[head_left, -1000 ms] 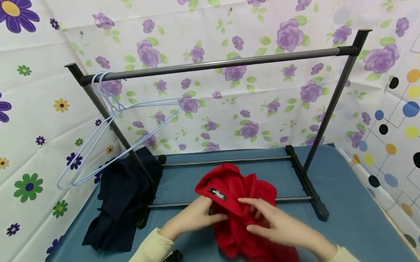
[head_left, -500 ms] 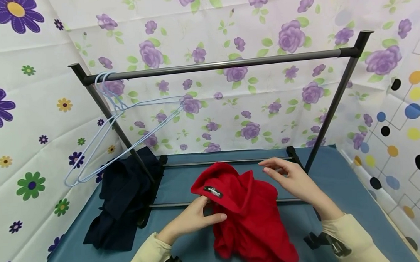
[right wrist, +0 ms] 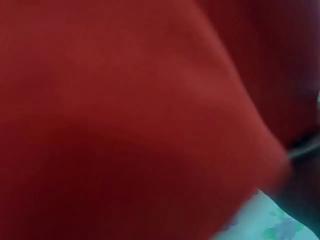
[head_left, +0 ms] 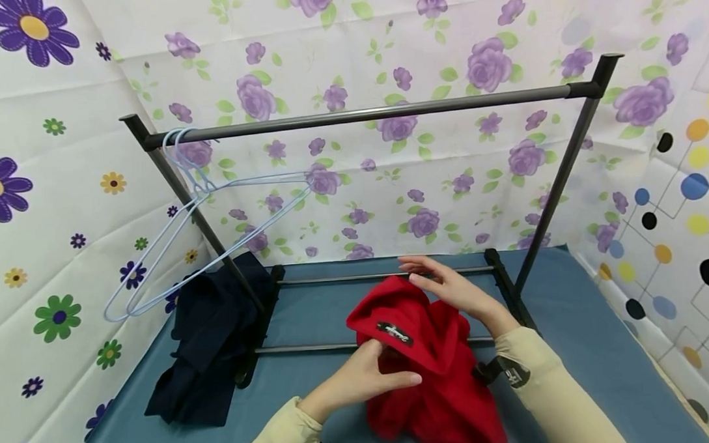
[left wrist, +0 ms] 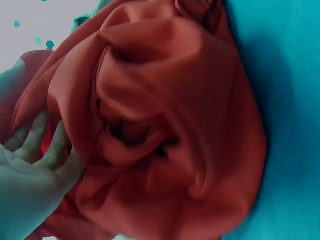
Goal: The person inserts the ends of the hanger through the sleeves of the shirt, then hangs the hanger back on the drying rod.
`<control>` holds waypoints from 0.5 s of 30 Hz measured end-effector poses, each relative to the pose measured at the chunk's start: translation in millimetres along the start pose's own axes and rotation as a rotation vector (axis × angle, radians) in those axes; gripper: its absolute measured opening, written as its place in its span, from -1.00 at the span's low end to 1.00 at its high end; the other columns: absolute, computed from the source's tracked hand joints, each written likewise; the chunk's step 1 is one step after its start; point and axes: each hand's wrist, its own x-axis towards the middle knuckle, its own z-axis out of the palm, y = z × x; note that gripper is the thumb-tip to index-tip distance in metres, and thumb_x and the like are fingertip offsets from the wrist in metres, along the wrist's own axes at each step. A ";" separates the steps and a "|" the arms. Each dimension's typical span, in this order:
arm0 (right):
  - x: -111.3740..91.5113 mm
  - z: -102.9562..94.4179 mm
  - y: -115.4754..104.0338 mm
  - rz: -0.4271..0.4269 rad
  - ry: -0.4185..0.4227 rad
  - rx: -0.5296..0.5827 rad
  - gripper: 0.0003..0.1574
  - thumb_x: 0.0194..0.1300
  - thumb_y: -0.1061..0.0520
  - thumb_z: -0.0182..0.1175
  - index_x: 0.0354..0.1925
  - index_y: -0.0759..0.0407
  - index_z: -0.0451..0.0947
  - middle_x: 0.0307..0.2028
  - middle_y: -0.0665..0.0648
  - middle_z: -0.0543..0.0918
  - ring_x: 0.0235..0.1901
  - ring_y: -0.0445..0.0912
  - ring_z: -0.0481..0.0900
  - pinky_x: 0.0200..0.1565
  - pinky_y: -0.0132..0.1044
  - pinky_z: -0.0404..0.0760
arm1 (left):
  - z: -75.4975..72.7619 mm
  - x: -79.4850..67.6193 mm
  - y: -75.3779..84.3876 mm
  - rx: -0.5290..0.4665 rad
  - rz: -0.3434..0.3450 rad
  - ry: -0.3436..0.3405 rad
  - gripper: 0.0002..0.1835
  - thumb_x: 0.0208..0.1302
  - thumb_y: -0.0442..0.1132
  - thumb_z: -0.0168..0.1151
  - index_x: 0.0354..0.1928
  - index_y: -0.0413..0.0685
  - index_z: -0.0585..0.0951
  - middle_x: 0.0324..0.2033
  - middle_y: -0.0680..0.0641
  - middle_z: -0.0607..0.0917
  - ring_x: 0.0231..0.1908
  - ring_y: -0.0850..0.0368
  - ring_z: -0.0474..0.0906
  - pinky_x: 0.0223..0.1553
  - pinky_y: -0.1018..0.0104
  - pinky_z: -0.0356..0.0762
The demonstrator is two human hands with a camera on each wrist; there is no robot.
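head view: the black-labelled red fabric garment is at the front of the black metal rack, over the blue cloth-covered bench. left grip: fingers under the labelled edge, thumb spread away. right grip: fingers extended, unclenched, near the garment's far edge. left wrist view: left fingers lie among the garment's folds. right wrist view: blurred garment fills most of it.
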 end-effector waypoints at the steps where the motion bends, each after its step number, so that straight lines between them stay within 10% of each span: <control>1: 1.7 1.6 2.3 -0.009 -0.049 0.016 -0.36 0.59 -0.09 0.00 0.53 -0.10 0.19 0.40 0.13 0.37 0.33 0.08 0.39 0.29 0.21 0.33 | 3.6 1.8 -0.8 -0.003 0.002 -0.004 -0.44 0.38 -0.13 0.33 0.36 0.14 0.39 0.25 0.09 0.51 0.18 0.19 0.52 0.18 0.26 0.49; 8: -1.7 11.8 16.8 0.008 -0.269 0.068 -0.32 0.54 -0.04 0.08 0.52 -0.11 0.20 0.34 0.00 0.43 0.22 -0.01 0.51 0.18 -0.02 0.51 | 23.0 12.4 -10.2 0.131 0.041 -0.064 -0.43 0.40 -0.09 0.30 0.37 0.13 0.35 0.28 0.13 0.45 0.23 0.29 0.41 0.20 0.29 0.44; 15: -1.8 19.7 25.8 0.070 -0.297 0.083 -0.30 0.47 -0.03 0.20 0.48 -0.08 0.27 0.28 0.01 0.50 0.17 0.00 0.54 0.16 -0.05 0.51 | 35.7 16.0 -20.2 0.278 -0.001 -0.127 -0.36 0.39 0.01 0.29 0.41 0.18 0.26 0.29 0.17 0.38 0.27 0.36 0.29 0.21 0.36 0.39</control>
